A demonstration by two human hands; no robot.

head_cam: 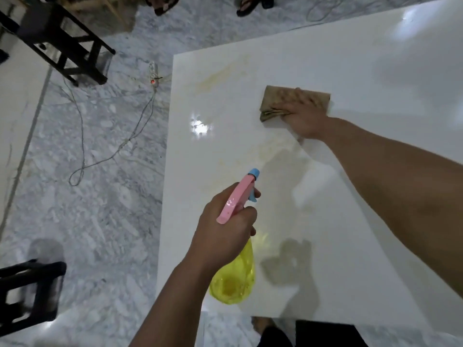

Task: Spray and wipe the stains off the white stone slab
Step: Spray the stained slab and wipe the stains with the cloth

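Biggest risk I see here: that brown cloth already looks pretty dirty, so dragging it over the white stone slab could just smear the yellowish stain near the far left corner instead of lifting it. Also the fainter yellow marks mid-slab sit between the two hands and could get skipped. The spray bottle hangs just over the near left edge, so a badly aimed squirt may land on the marble floor, where a power strip lies close by. Right hand is stretched out, palm down, fingers spread flat on the cloth. Left hand is wrapped around the bottle's neck, finger on the blue trigger, nozzle aimed across the slab.
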